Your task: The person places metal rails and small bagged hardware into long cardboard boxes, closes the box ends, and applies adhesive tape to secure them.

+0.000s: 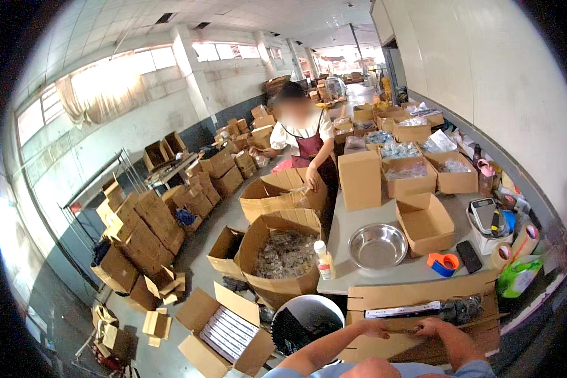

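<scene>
Low at the right, an opened cardboard box (384,295) lies on the table's near end. Inside it are a long white slim bar (397,310) with dark marks and a dark bundle in clear plastic (460,310). My left hand (375,328) is at the box's near flap, fingers closed against the cardboard. A little to its right, my right hand (429,327) grips the same flap edge with bent fingers. A dark slit runs along the cardboard between the two hands. The undersides of my fingers are hidden.
Left of me stand a white bucket (283,309) of black pieces and a carton (201,309) of white slim packs. Ahead are a steel bowl (378,247), a bottle (324,261), a phone (469,256) and tape rolls (526,239). A co-worker (305,138) reaches into a large carton (277,189).
</scene>
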A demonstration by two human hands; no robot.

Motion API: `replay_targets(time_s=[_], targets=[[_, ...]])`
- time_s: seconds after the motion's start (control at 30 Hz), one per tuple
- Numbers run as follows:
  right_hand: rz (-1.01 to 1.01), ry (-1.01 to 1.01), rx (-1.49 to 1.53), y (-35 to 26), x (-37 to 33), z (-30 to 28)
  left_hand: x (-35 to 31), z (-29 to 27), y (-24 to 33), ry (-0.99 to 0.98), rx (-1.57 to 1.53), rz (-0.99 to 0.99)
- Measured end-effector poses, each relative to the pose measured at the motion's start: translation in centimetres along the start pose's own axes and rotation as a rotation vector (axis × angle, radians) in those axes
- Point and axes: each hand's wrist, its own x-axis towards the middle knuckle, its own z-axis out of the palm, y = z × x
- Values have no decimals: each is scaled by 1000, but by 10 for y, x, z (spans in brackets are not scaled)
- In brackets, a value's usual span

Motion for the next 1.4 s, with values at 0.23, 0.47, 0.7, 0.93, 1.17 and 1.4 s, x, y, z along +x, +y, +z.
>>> replay_targets(time_s=[0.23, 0.47, 0.7, 0.93, 1.17, 1.4], targets=[[-190, 98, 130, 0, -4, 6, -12, -6, 16, -41, -25, -75], [22, 74, 2, -24, -22, -15, -13, -11, 17, -59, -2, -124], [47, 135, 23, -39, -34, -25, -14, -9, 4, -101, 0, -121], [25, 125, 6, -9, -16, -5, -10, -19, 26, -107, -29, -123], [-20, 100, -70, -19, -18, -11, -16, -18, 32, 142, 83, 182], [64, 105, 63, -32, -30, -8, -29, -39, 64, -36, -81, -89]])
